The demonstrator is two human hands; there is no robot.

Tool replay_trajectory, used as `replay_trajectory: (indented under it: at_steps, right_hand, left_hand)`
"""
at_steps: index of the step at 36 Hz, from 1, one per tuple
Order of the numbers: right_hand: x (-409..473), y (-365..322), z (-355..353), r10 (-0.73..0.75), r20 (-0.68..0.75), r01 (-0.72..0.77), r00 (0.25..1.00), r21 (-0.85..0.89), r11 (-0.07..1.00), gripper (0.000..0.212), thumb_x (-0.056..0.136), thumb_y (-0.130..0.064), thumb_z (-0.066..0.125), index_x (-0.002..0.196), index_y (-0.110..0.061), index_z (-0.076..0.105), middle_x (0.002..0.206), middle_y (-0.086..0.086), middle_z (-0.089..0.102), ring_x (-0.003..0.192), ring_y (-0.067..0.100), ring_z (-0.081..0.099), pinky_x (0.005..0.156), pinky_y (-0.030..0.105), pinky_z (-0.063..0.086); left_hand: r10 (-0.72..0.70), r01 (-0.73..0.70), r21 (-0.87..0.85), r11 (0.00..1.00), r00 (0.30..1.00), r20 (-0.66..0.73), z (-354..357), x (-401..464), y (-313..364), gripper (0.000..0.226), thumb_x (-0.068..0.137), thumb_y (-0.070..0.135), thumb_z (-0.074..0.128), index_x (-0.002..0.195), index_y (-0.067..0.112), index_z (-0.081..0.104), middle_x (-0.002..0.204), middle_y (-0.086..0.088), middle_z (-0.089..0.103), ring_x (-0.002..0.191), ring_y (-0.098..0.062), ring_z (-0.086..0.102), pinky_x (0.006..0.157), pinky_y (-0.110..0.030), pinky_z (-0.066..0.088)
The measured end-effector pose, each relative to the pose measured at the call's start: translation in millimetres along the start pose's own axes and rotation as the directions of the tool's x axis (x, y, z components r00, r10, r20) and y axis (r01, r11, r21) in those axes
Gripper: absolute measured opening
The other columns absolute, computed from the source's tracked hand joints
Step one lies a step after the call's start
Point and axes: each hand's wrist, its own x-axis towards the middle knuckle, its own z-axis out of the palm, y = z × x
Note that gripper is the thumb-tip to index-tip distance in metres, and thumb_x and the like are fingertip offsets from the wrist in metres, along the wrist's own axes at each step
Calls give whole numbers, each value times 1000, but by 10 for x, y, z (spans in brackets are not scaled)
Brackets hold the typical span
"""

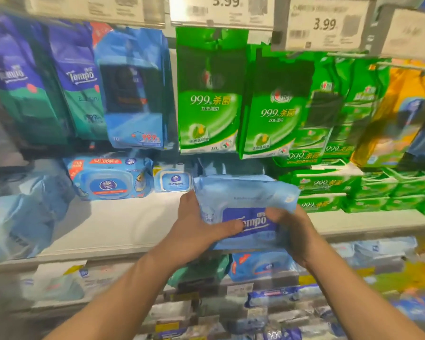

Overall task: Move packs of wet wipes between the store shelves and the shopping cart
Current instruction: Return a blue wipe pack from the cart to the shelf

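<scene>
A light blue pack of wet wipes (245, 200) with a dark blue Tempo label is held in both my hands, just above the front part of the white shelf (123, 224). My left hand (196, 229) grips its left side, thumb lying across the label. My right hand (292, 231) grips its right side, fingers curled over the top face. The pack tilts slightly, its far edge toward the shelf's back. No shopping cart is in view.
Blue lidded wipe packs (108, 177) stand at the shelf's back left, stacked green packs (329, 190) at the right. Hanging Tempo (79, 82), blue (133, 89) and green packs (209, 94) fill the row above, under price tags. More packs lie on the lower shelves (260, 266).
</scene>
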Motion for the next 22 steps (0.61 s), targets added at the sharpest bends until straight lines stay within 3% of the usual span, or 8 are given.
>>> replay_trajectory:
  at_steps: [3, 6, 8, 11, 14, 18, 22]
  right_hand:
    - [85, 5, -87, 30, 27, -29, 999, -42, 999, 69, 48, -28, 82, 114, -22, 67, 101, 17, 74, 87, 34, 71, 65, 43, 58]
    - [110, 32, -179, 32, 51, -26, 998, -123, 992, 75, 54, -36, 91, 121, -15, 64, 108, 39, 63, 86, 41, 63, 74, 55, 50]
    - [98, 73, -245, 26, 54, -17, 998, -172, 985, 67, 56, -28, 81, 116, -5, 65, 104, 27, 72, 91, 39, 71, 77, 55, 59]
    - [60, 119, -296, 16, 65, 0, 998, -234, 972, 58, 54, -25, 77, 106, -3, 67, 94, 14, 77, 86, 28, 75, 69, 37, 60]
    - [31, 126, -307, 7, 40, 3, 999, -265, 964, 64, 61, -24, 78, 120, -5, 64, 106, 16, 76, 98, 34, 74, 81, 48, 59]
    - [-61, 102, -259, -46, -16, 39, 999, -305, 952, 55, 70, -22, 74, 124, -15, 64, 108, 10, 77, 102, 32, 73, 82, 48, 60]
    - [-178, 69, -177, -40, -54, 22, 998, -307, 952, 40, 81, -15, 67, 122, -18, 66, 109, 10, 76, 101, 29, 74, 84, 46, 60]
  left_hand:
    - [-14, 17, 69, 997, 999, -40, 34, 54, -146, 80, 42, 75, 86, 105, 72, 37, 132, 8, 50, 128, -10, 52, 106, -44, 47]
    - [22, -18, 102, 995, 999, -41, 80, 67, -262, 88, 49, 71, 87, 120, 65, 35, 137, 6, 48, 133, -14, 48, 107, -48, 46]
    - [40, -33, 131, 991, 998, -49, 103, 64, -335, 101, 49, 70, 88, 130, 60, 28, 141, 8, 43, 137, -13, 43, 110, -49, 43]
    - [34, -25, 180, 983, 998, -45, 107, 106, -421, 118, 47, 67, 91, 141, 51, 21, 144, 9, 38, 141, -16, 39, 111, -50, 41]
    - [1, 5, 179, 984, 1000, -31, 97, 174, -498, 124, 45, 62, 94, 144, 49, 20, 145, 4, 45, 138, -22, 45, 108, -52, 44]
    - [15, -7, 202, 979, 999, -41, 137, 151, -552, 122, 47, 63, 93, 146, 42, 25, 142, 3, 52, 134, -25, 50, 106, -52, 46]
    - [35, -34, 244, 969, 999, 4, 200, 89, -406, 104, 52, 75, 83, 140, 40, 38, 134, 14, 56, 130, -14, 52, 107, -47, 45]
